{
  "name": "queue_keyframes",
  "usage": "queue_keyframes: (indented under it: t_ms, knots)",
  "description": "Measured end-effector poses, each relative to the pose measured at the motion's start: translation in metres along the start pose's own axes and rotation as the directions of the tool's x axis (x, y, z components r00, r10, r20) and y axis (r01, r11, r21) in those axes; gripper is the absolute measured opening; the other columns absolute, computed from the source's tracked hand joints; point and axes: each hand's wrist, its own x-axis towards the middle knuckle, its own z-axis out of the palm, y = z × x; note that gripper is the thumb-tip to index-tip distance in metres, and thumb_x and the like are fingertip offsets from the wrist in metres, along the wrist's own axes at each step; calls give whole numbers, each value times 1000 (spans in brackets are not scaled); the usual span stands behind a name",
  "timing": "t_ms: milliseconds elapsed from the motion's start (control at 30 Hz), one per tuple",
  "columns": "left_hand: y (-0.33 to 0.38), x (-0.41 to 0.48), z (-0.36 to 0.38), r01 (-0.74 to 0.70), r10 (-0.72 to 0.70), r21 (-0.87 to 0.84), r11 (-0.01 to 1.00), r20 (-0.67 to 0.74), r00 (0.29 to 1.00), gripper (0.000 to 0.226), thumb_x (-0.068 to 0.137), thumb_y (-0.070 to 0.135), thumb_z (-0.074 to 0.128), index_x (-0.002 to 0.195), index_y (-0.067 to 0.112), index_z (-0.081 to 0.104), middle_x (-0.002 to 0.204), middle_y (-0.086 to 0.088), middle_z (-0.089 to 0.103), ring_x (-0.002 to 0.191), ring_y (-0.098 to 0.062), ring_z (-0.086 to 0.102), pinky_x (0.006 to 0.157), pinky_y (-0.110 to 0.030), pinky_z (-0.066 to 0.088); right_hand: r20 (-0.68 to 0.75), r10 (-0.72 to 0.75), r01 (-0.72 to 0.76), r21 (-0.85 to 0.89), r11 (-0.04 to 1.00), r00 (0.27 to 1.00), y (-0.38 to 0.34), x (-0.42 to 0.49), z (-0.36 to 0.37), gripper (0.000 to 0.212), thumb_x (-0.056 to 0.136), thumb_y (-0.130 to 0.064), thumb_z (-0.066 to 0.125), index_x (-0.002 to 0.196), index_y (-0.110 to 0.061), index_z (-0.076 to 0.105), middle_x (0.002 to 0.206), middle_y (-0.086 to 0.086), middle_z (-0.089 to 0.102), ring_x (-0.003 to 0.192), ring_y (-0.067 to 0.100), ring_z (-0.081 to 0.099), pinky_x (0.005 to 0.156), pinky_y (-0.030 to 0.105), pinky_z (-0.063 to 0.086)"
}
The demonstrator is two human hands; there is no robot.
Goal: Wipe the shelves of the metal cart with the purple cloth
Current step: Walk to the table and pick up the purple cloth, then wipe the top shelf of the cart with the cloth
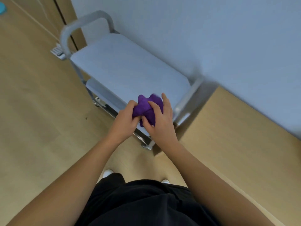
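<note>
A teal object (2, 7) shows at the far left corner of the wooden floor (32, 111), cut off by the frame's edge. Farther right, a small pale ribbed item (57, 52), too blurred to identify, lies on the floor just beside the far left end of the metal cart (187, 101). The cart stands against a pale blue-grey wall (211, 38), its looped handle (84, 22) rising at the far left end. Its top shelf (130, 67) runs diagonally from far left to near right, and a lower shelf (101, 92) shows beneath its near edge. Over the near right end of the top shelf, a person standing at the cart holds the purple cloth (150, 108) bunched into a wad between both hands. The left hand (123, 119) has its fingers curled in, pinching the cloth's left side. The right hand (161, 123) grips the right side, thumb laid across the front of the wad, one fingertip standing up past the cloth's far edge. Whether the cloth touches the shelf cannot be told from this angle. Right of the cart, a light wooden surface (236, 136) runs along the foot of the wall. Nearest the camera are the person's black shorts (143, 203) and the toes of two white shoes (107, 172).
</note>
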Motion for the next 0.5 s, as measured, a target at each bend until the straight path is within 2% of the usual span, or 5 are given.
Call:
queue_keyframes:
  t_ms: [67, 133, 233, 400, 500]
  knots:
    - [-22, 6, -41, 25, -25, -57, 998, 3, 1000, 17, 92, 11, 57, 104, 20, 49, 87, 0, 65, 77, -17, 64, 71, -43, 54, 53, -20, 16, 76, 997, 998, -30, 20, 29, 40, 95, -31, 58, 132, -16, 54, 149, 10, 36, 135, 24, 39, 112, 34, 36]
    - [-40, 10, -80, 51, -49, -89, 995, 31, 998, 23, 91, 8, 56, 109, 21, 49, 94, 0, 64, 86, -19, 65, 80, -46, 54, 76, -38, 24, 174, 984, 996, -57, 41, 54, 31, 97, -20, 56, 127, -13, 57, 126, 4, 56, 113, 15, 53, 98, 33, 47]
    - [-62, 18, -128, 109, -106, -55, 993, 57, 993, 36, 89, 5, 51, 121, 22, 48, 108, 2, 62, 97, -14, 63, 86, -39, 54, 90, -24, 6, 194, 981, 996, -90, 66, 85, 26, 98, -16, 54, 123, -15, 58, 115, -1, 63, 103, 11, 55, 89, 22, 43]
    - [-96, 52, -178, 101, -106, 451, 887, -15, 994, 43, 94, 13, 47, 137, 18, 43, 124, -2, 59, 92, -16, 58, 69, -25, 39, 122, 50, -65, 127, 990, 991, -106, 105, 118, 27, 100, -21, 49, 126, -20, 56, 118, -4, 63, 103, 13, 57, 89, 29, 47]
    - [-116, 84, -186, 34, -44, 569, 822, 4, 999, 42, 96, 18, 47, 138, 16, 44, 135, -1, 54, 108, -19, 57, 77, -28, 43, 158, 89, -102, 77, 992, 983, -100, 133, 129, 26, 99, -20, 46, 124, -23, 56, 116, -5, 64, 99, 14, 58, 86, 32, 49]
